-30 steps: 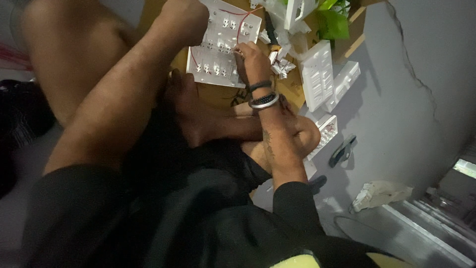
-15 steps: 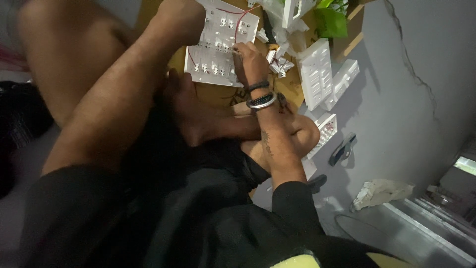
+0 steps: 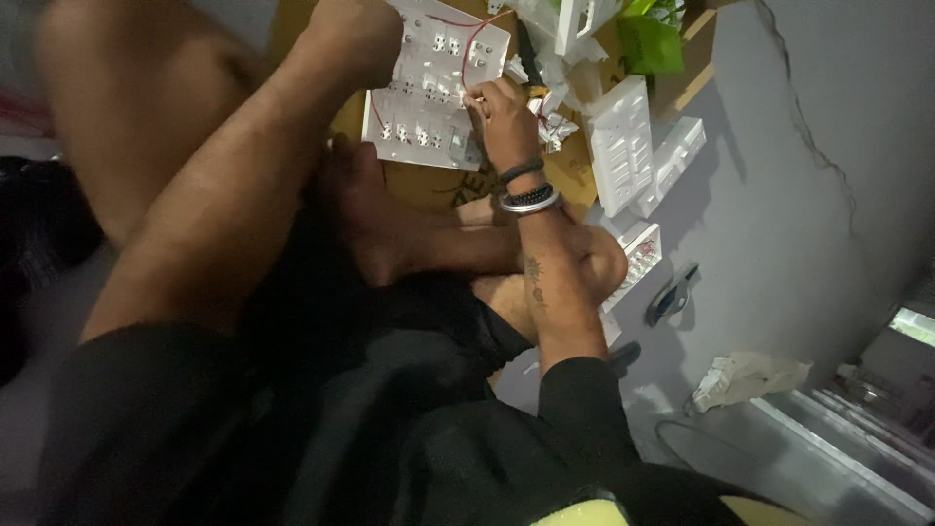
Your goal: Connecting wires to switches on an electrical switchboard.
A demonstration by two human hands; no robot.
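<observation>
- The white switch plate [image 3: 433,88] lies back-up on brown cardboard [image 3: 429,185], on the floor ahead of the person's folded legs.
- The right hand [image 3: 502,112] sits at the plate's right edge, its fingers [image 3: 477,97] pinched together on a red wire [image 3: 467,49] that loops up over the plate.
- The left hand [image 3: 355,34] presses on the plate's upper left corner; whether its fingers are curled or flat I cannot tell.
- The right hand is nearer the wire.

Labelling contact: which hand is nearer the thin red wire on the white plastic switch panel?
Right. The right hand pinches the thin red wire at the white plastic switch panel; the left hand grips the panel's far edge.
</observation>
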